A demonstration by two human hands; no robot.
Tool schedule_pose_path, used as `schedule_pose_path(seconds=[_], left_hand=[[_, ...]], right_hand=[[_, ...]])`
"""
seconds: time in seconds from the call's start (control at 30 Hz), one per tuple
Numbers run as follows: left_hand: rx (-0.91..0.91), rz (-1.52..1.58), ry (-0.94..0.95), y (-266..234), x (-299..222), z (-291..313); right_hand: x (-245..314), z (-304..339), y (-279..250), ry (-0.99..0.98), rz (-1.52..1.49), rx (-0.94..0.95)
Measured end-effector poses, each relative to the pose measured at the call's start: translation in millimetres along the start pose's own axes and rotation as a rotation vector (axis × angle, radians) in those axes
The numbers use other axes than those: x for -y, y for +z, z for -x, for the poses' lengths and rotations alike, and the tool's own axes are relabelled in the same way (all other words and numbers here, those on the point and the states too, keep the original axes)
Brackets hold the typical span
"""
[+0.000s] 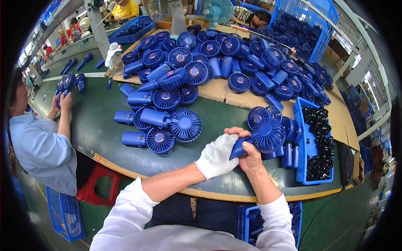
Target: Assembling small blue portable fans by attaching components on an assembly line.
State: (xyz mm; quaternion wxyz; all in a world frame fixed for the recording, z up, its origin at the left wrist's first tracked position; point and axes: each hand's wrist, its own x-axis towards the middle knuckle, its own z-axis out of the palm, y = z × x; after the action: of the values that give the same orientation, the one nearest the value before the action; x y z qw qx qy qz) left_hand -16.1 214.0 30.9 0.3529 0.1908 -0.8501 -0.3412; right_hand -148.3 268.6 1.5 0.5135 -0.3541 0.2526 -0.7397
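Observation:
A blue handheld fan is held over the near right part of the green table, its round slatted head pointing right and its handle between my hands. My left hand, in a white glove, is closed around the handle from the left. My bare right hand grips the handle on its near side, thumb laid along it. Just beyond and to the right, several more blue fans stand or lie close together. Left of my hands lies a small stack of fans, heads toward the right.
A big heap of blue fans covers cardboard at the back. On the right stands a blue tray of small black parts. A co-worker in a light blue shirt handles fans at the left, near a red stool. Blue crates sit below.

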Motion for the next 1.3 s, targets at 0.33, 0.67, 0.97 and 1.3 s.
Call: schedule_pose_path(seconds=[0.33,0.67,0.97,1.3], left_hand=[[0.297,0.232,-0.118,-1,15,-2],[0.491,0.016,-0.15,-8,3,-3],[0.052,-0.661,0.329,-107,-18,1],[0.08,-1.077,0.108,-145,33,16]], right_hand=[[27,-2,6,0.011,0.424,0.005],[50,-10,12,-0.035,1.924,-0.42],[43,-12,1,-0.323,2.202,-0.439],[67,1,7,-0.643,1.915,-0.426]])
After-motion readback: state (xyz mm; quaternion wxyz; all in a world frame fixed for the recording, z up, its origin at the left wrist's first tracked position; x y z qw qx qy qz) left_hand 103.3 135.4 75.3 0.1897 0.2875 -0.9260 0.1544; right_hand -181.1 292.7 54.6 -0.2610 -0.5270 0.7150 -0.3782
